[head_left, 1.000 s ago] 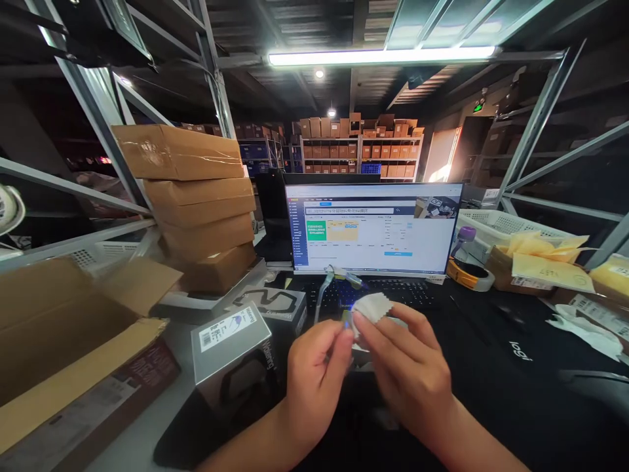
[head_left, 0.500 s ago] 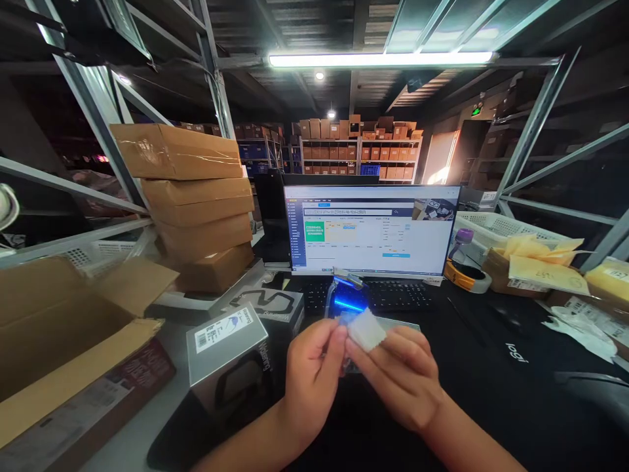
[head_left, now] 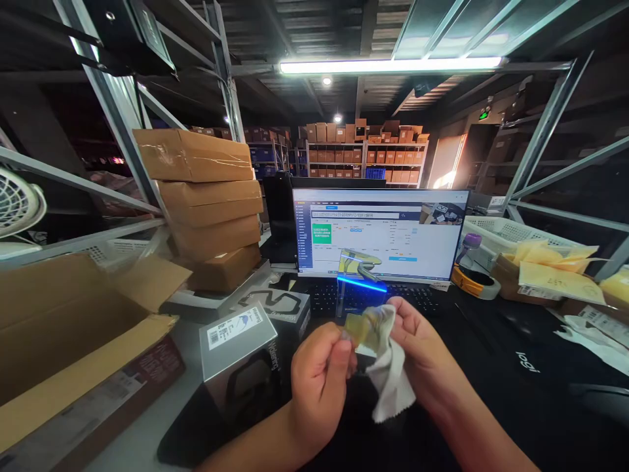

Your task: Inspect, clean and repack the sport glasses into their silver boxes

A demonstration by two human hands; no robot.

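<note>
Pinched between the fingers of my left hand (head_left: 322, 367) is the near end of a yellow-tinted see-through lens (head_left: 356, 322). Beyond my fingers, a clear part with a bright blue streak and a curved end rises in front of the monitor; its link to the lens is partly hidden. My right hand (head_left: 417, 334) is closed on a white cloth (head_left: 392, 383) with zigzag edges, which hangs down and touches the lens. A grey printed box (head_left: 240, 337) stands left of my hands, with a similar dark box (head_left: 275, 305) behind it.
A lit monitor (head_left: 381, 229) and a black keyboard (head_left: 417, 298) are ahead. An open carton (head_left: 93, 354) and stacked cartons (head_left: 211, 203) stand left. Toward the right lie a tape roll (head_left: 476, 283), yellow envelopes (head_left: 560, 280) and a black desk mat (head_left: 496, 387).
The white cloth has unfolded and now hangs from my right hand, which has moved right. The lens and its blue-streaked part show more. The view has shifted slightly left.
</note>
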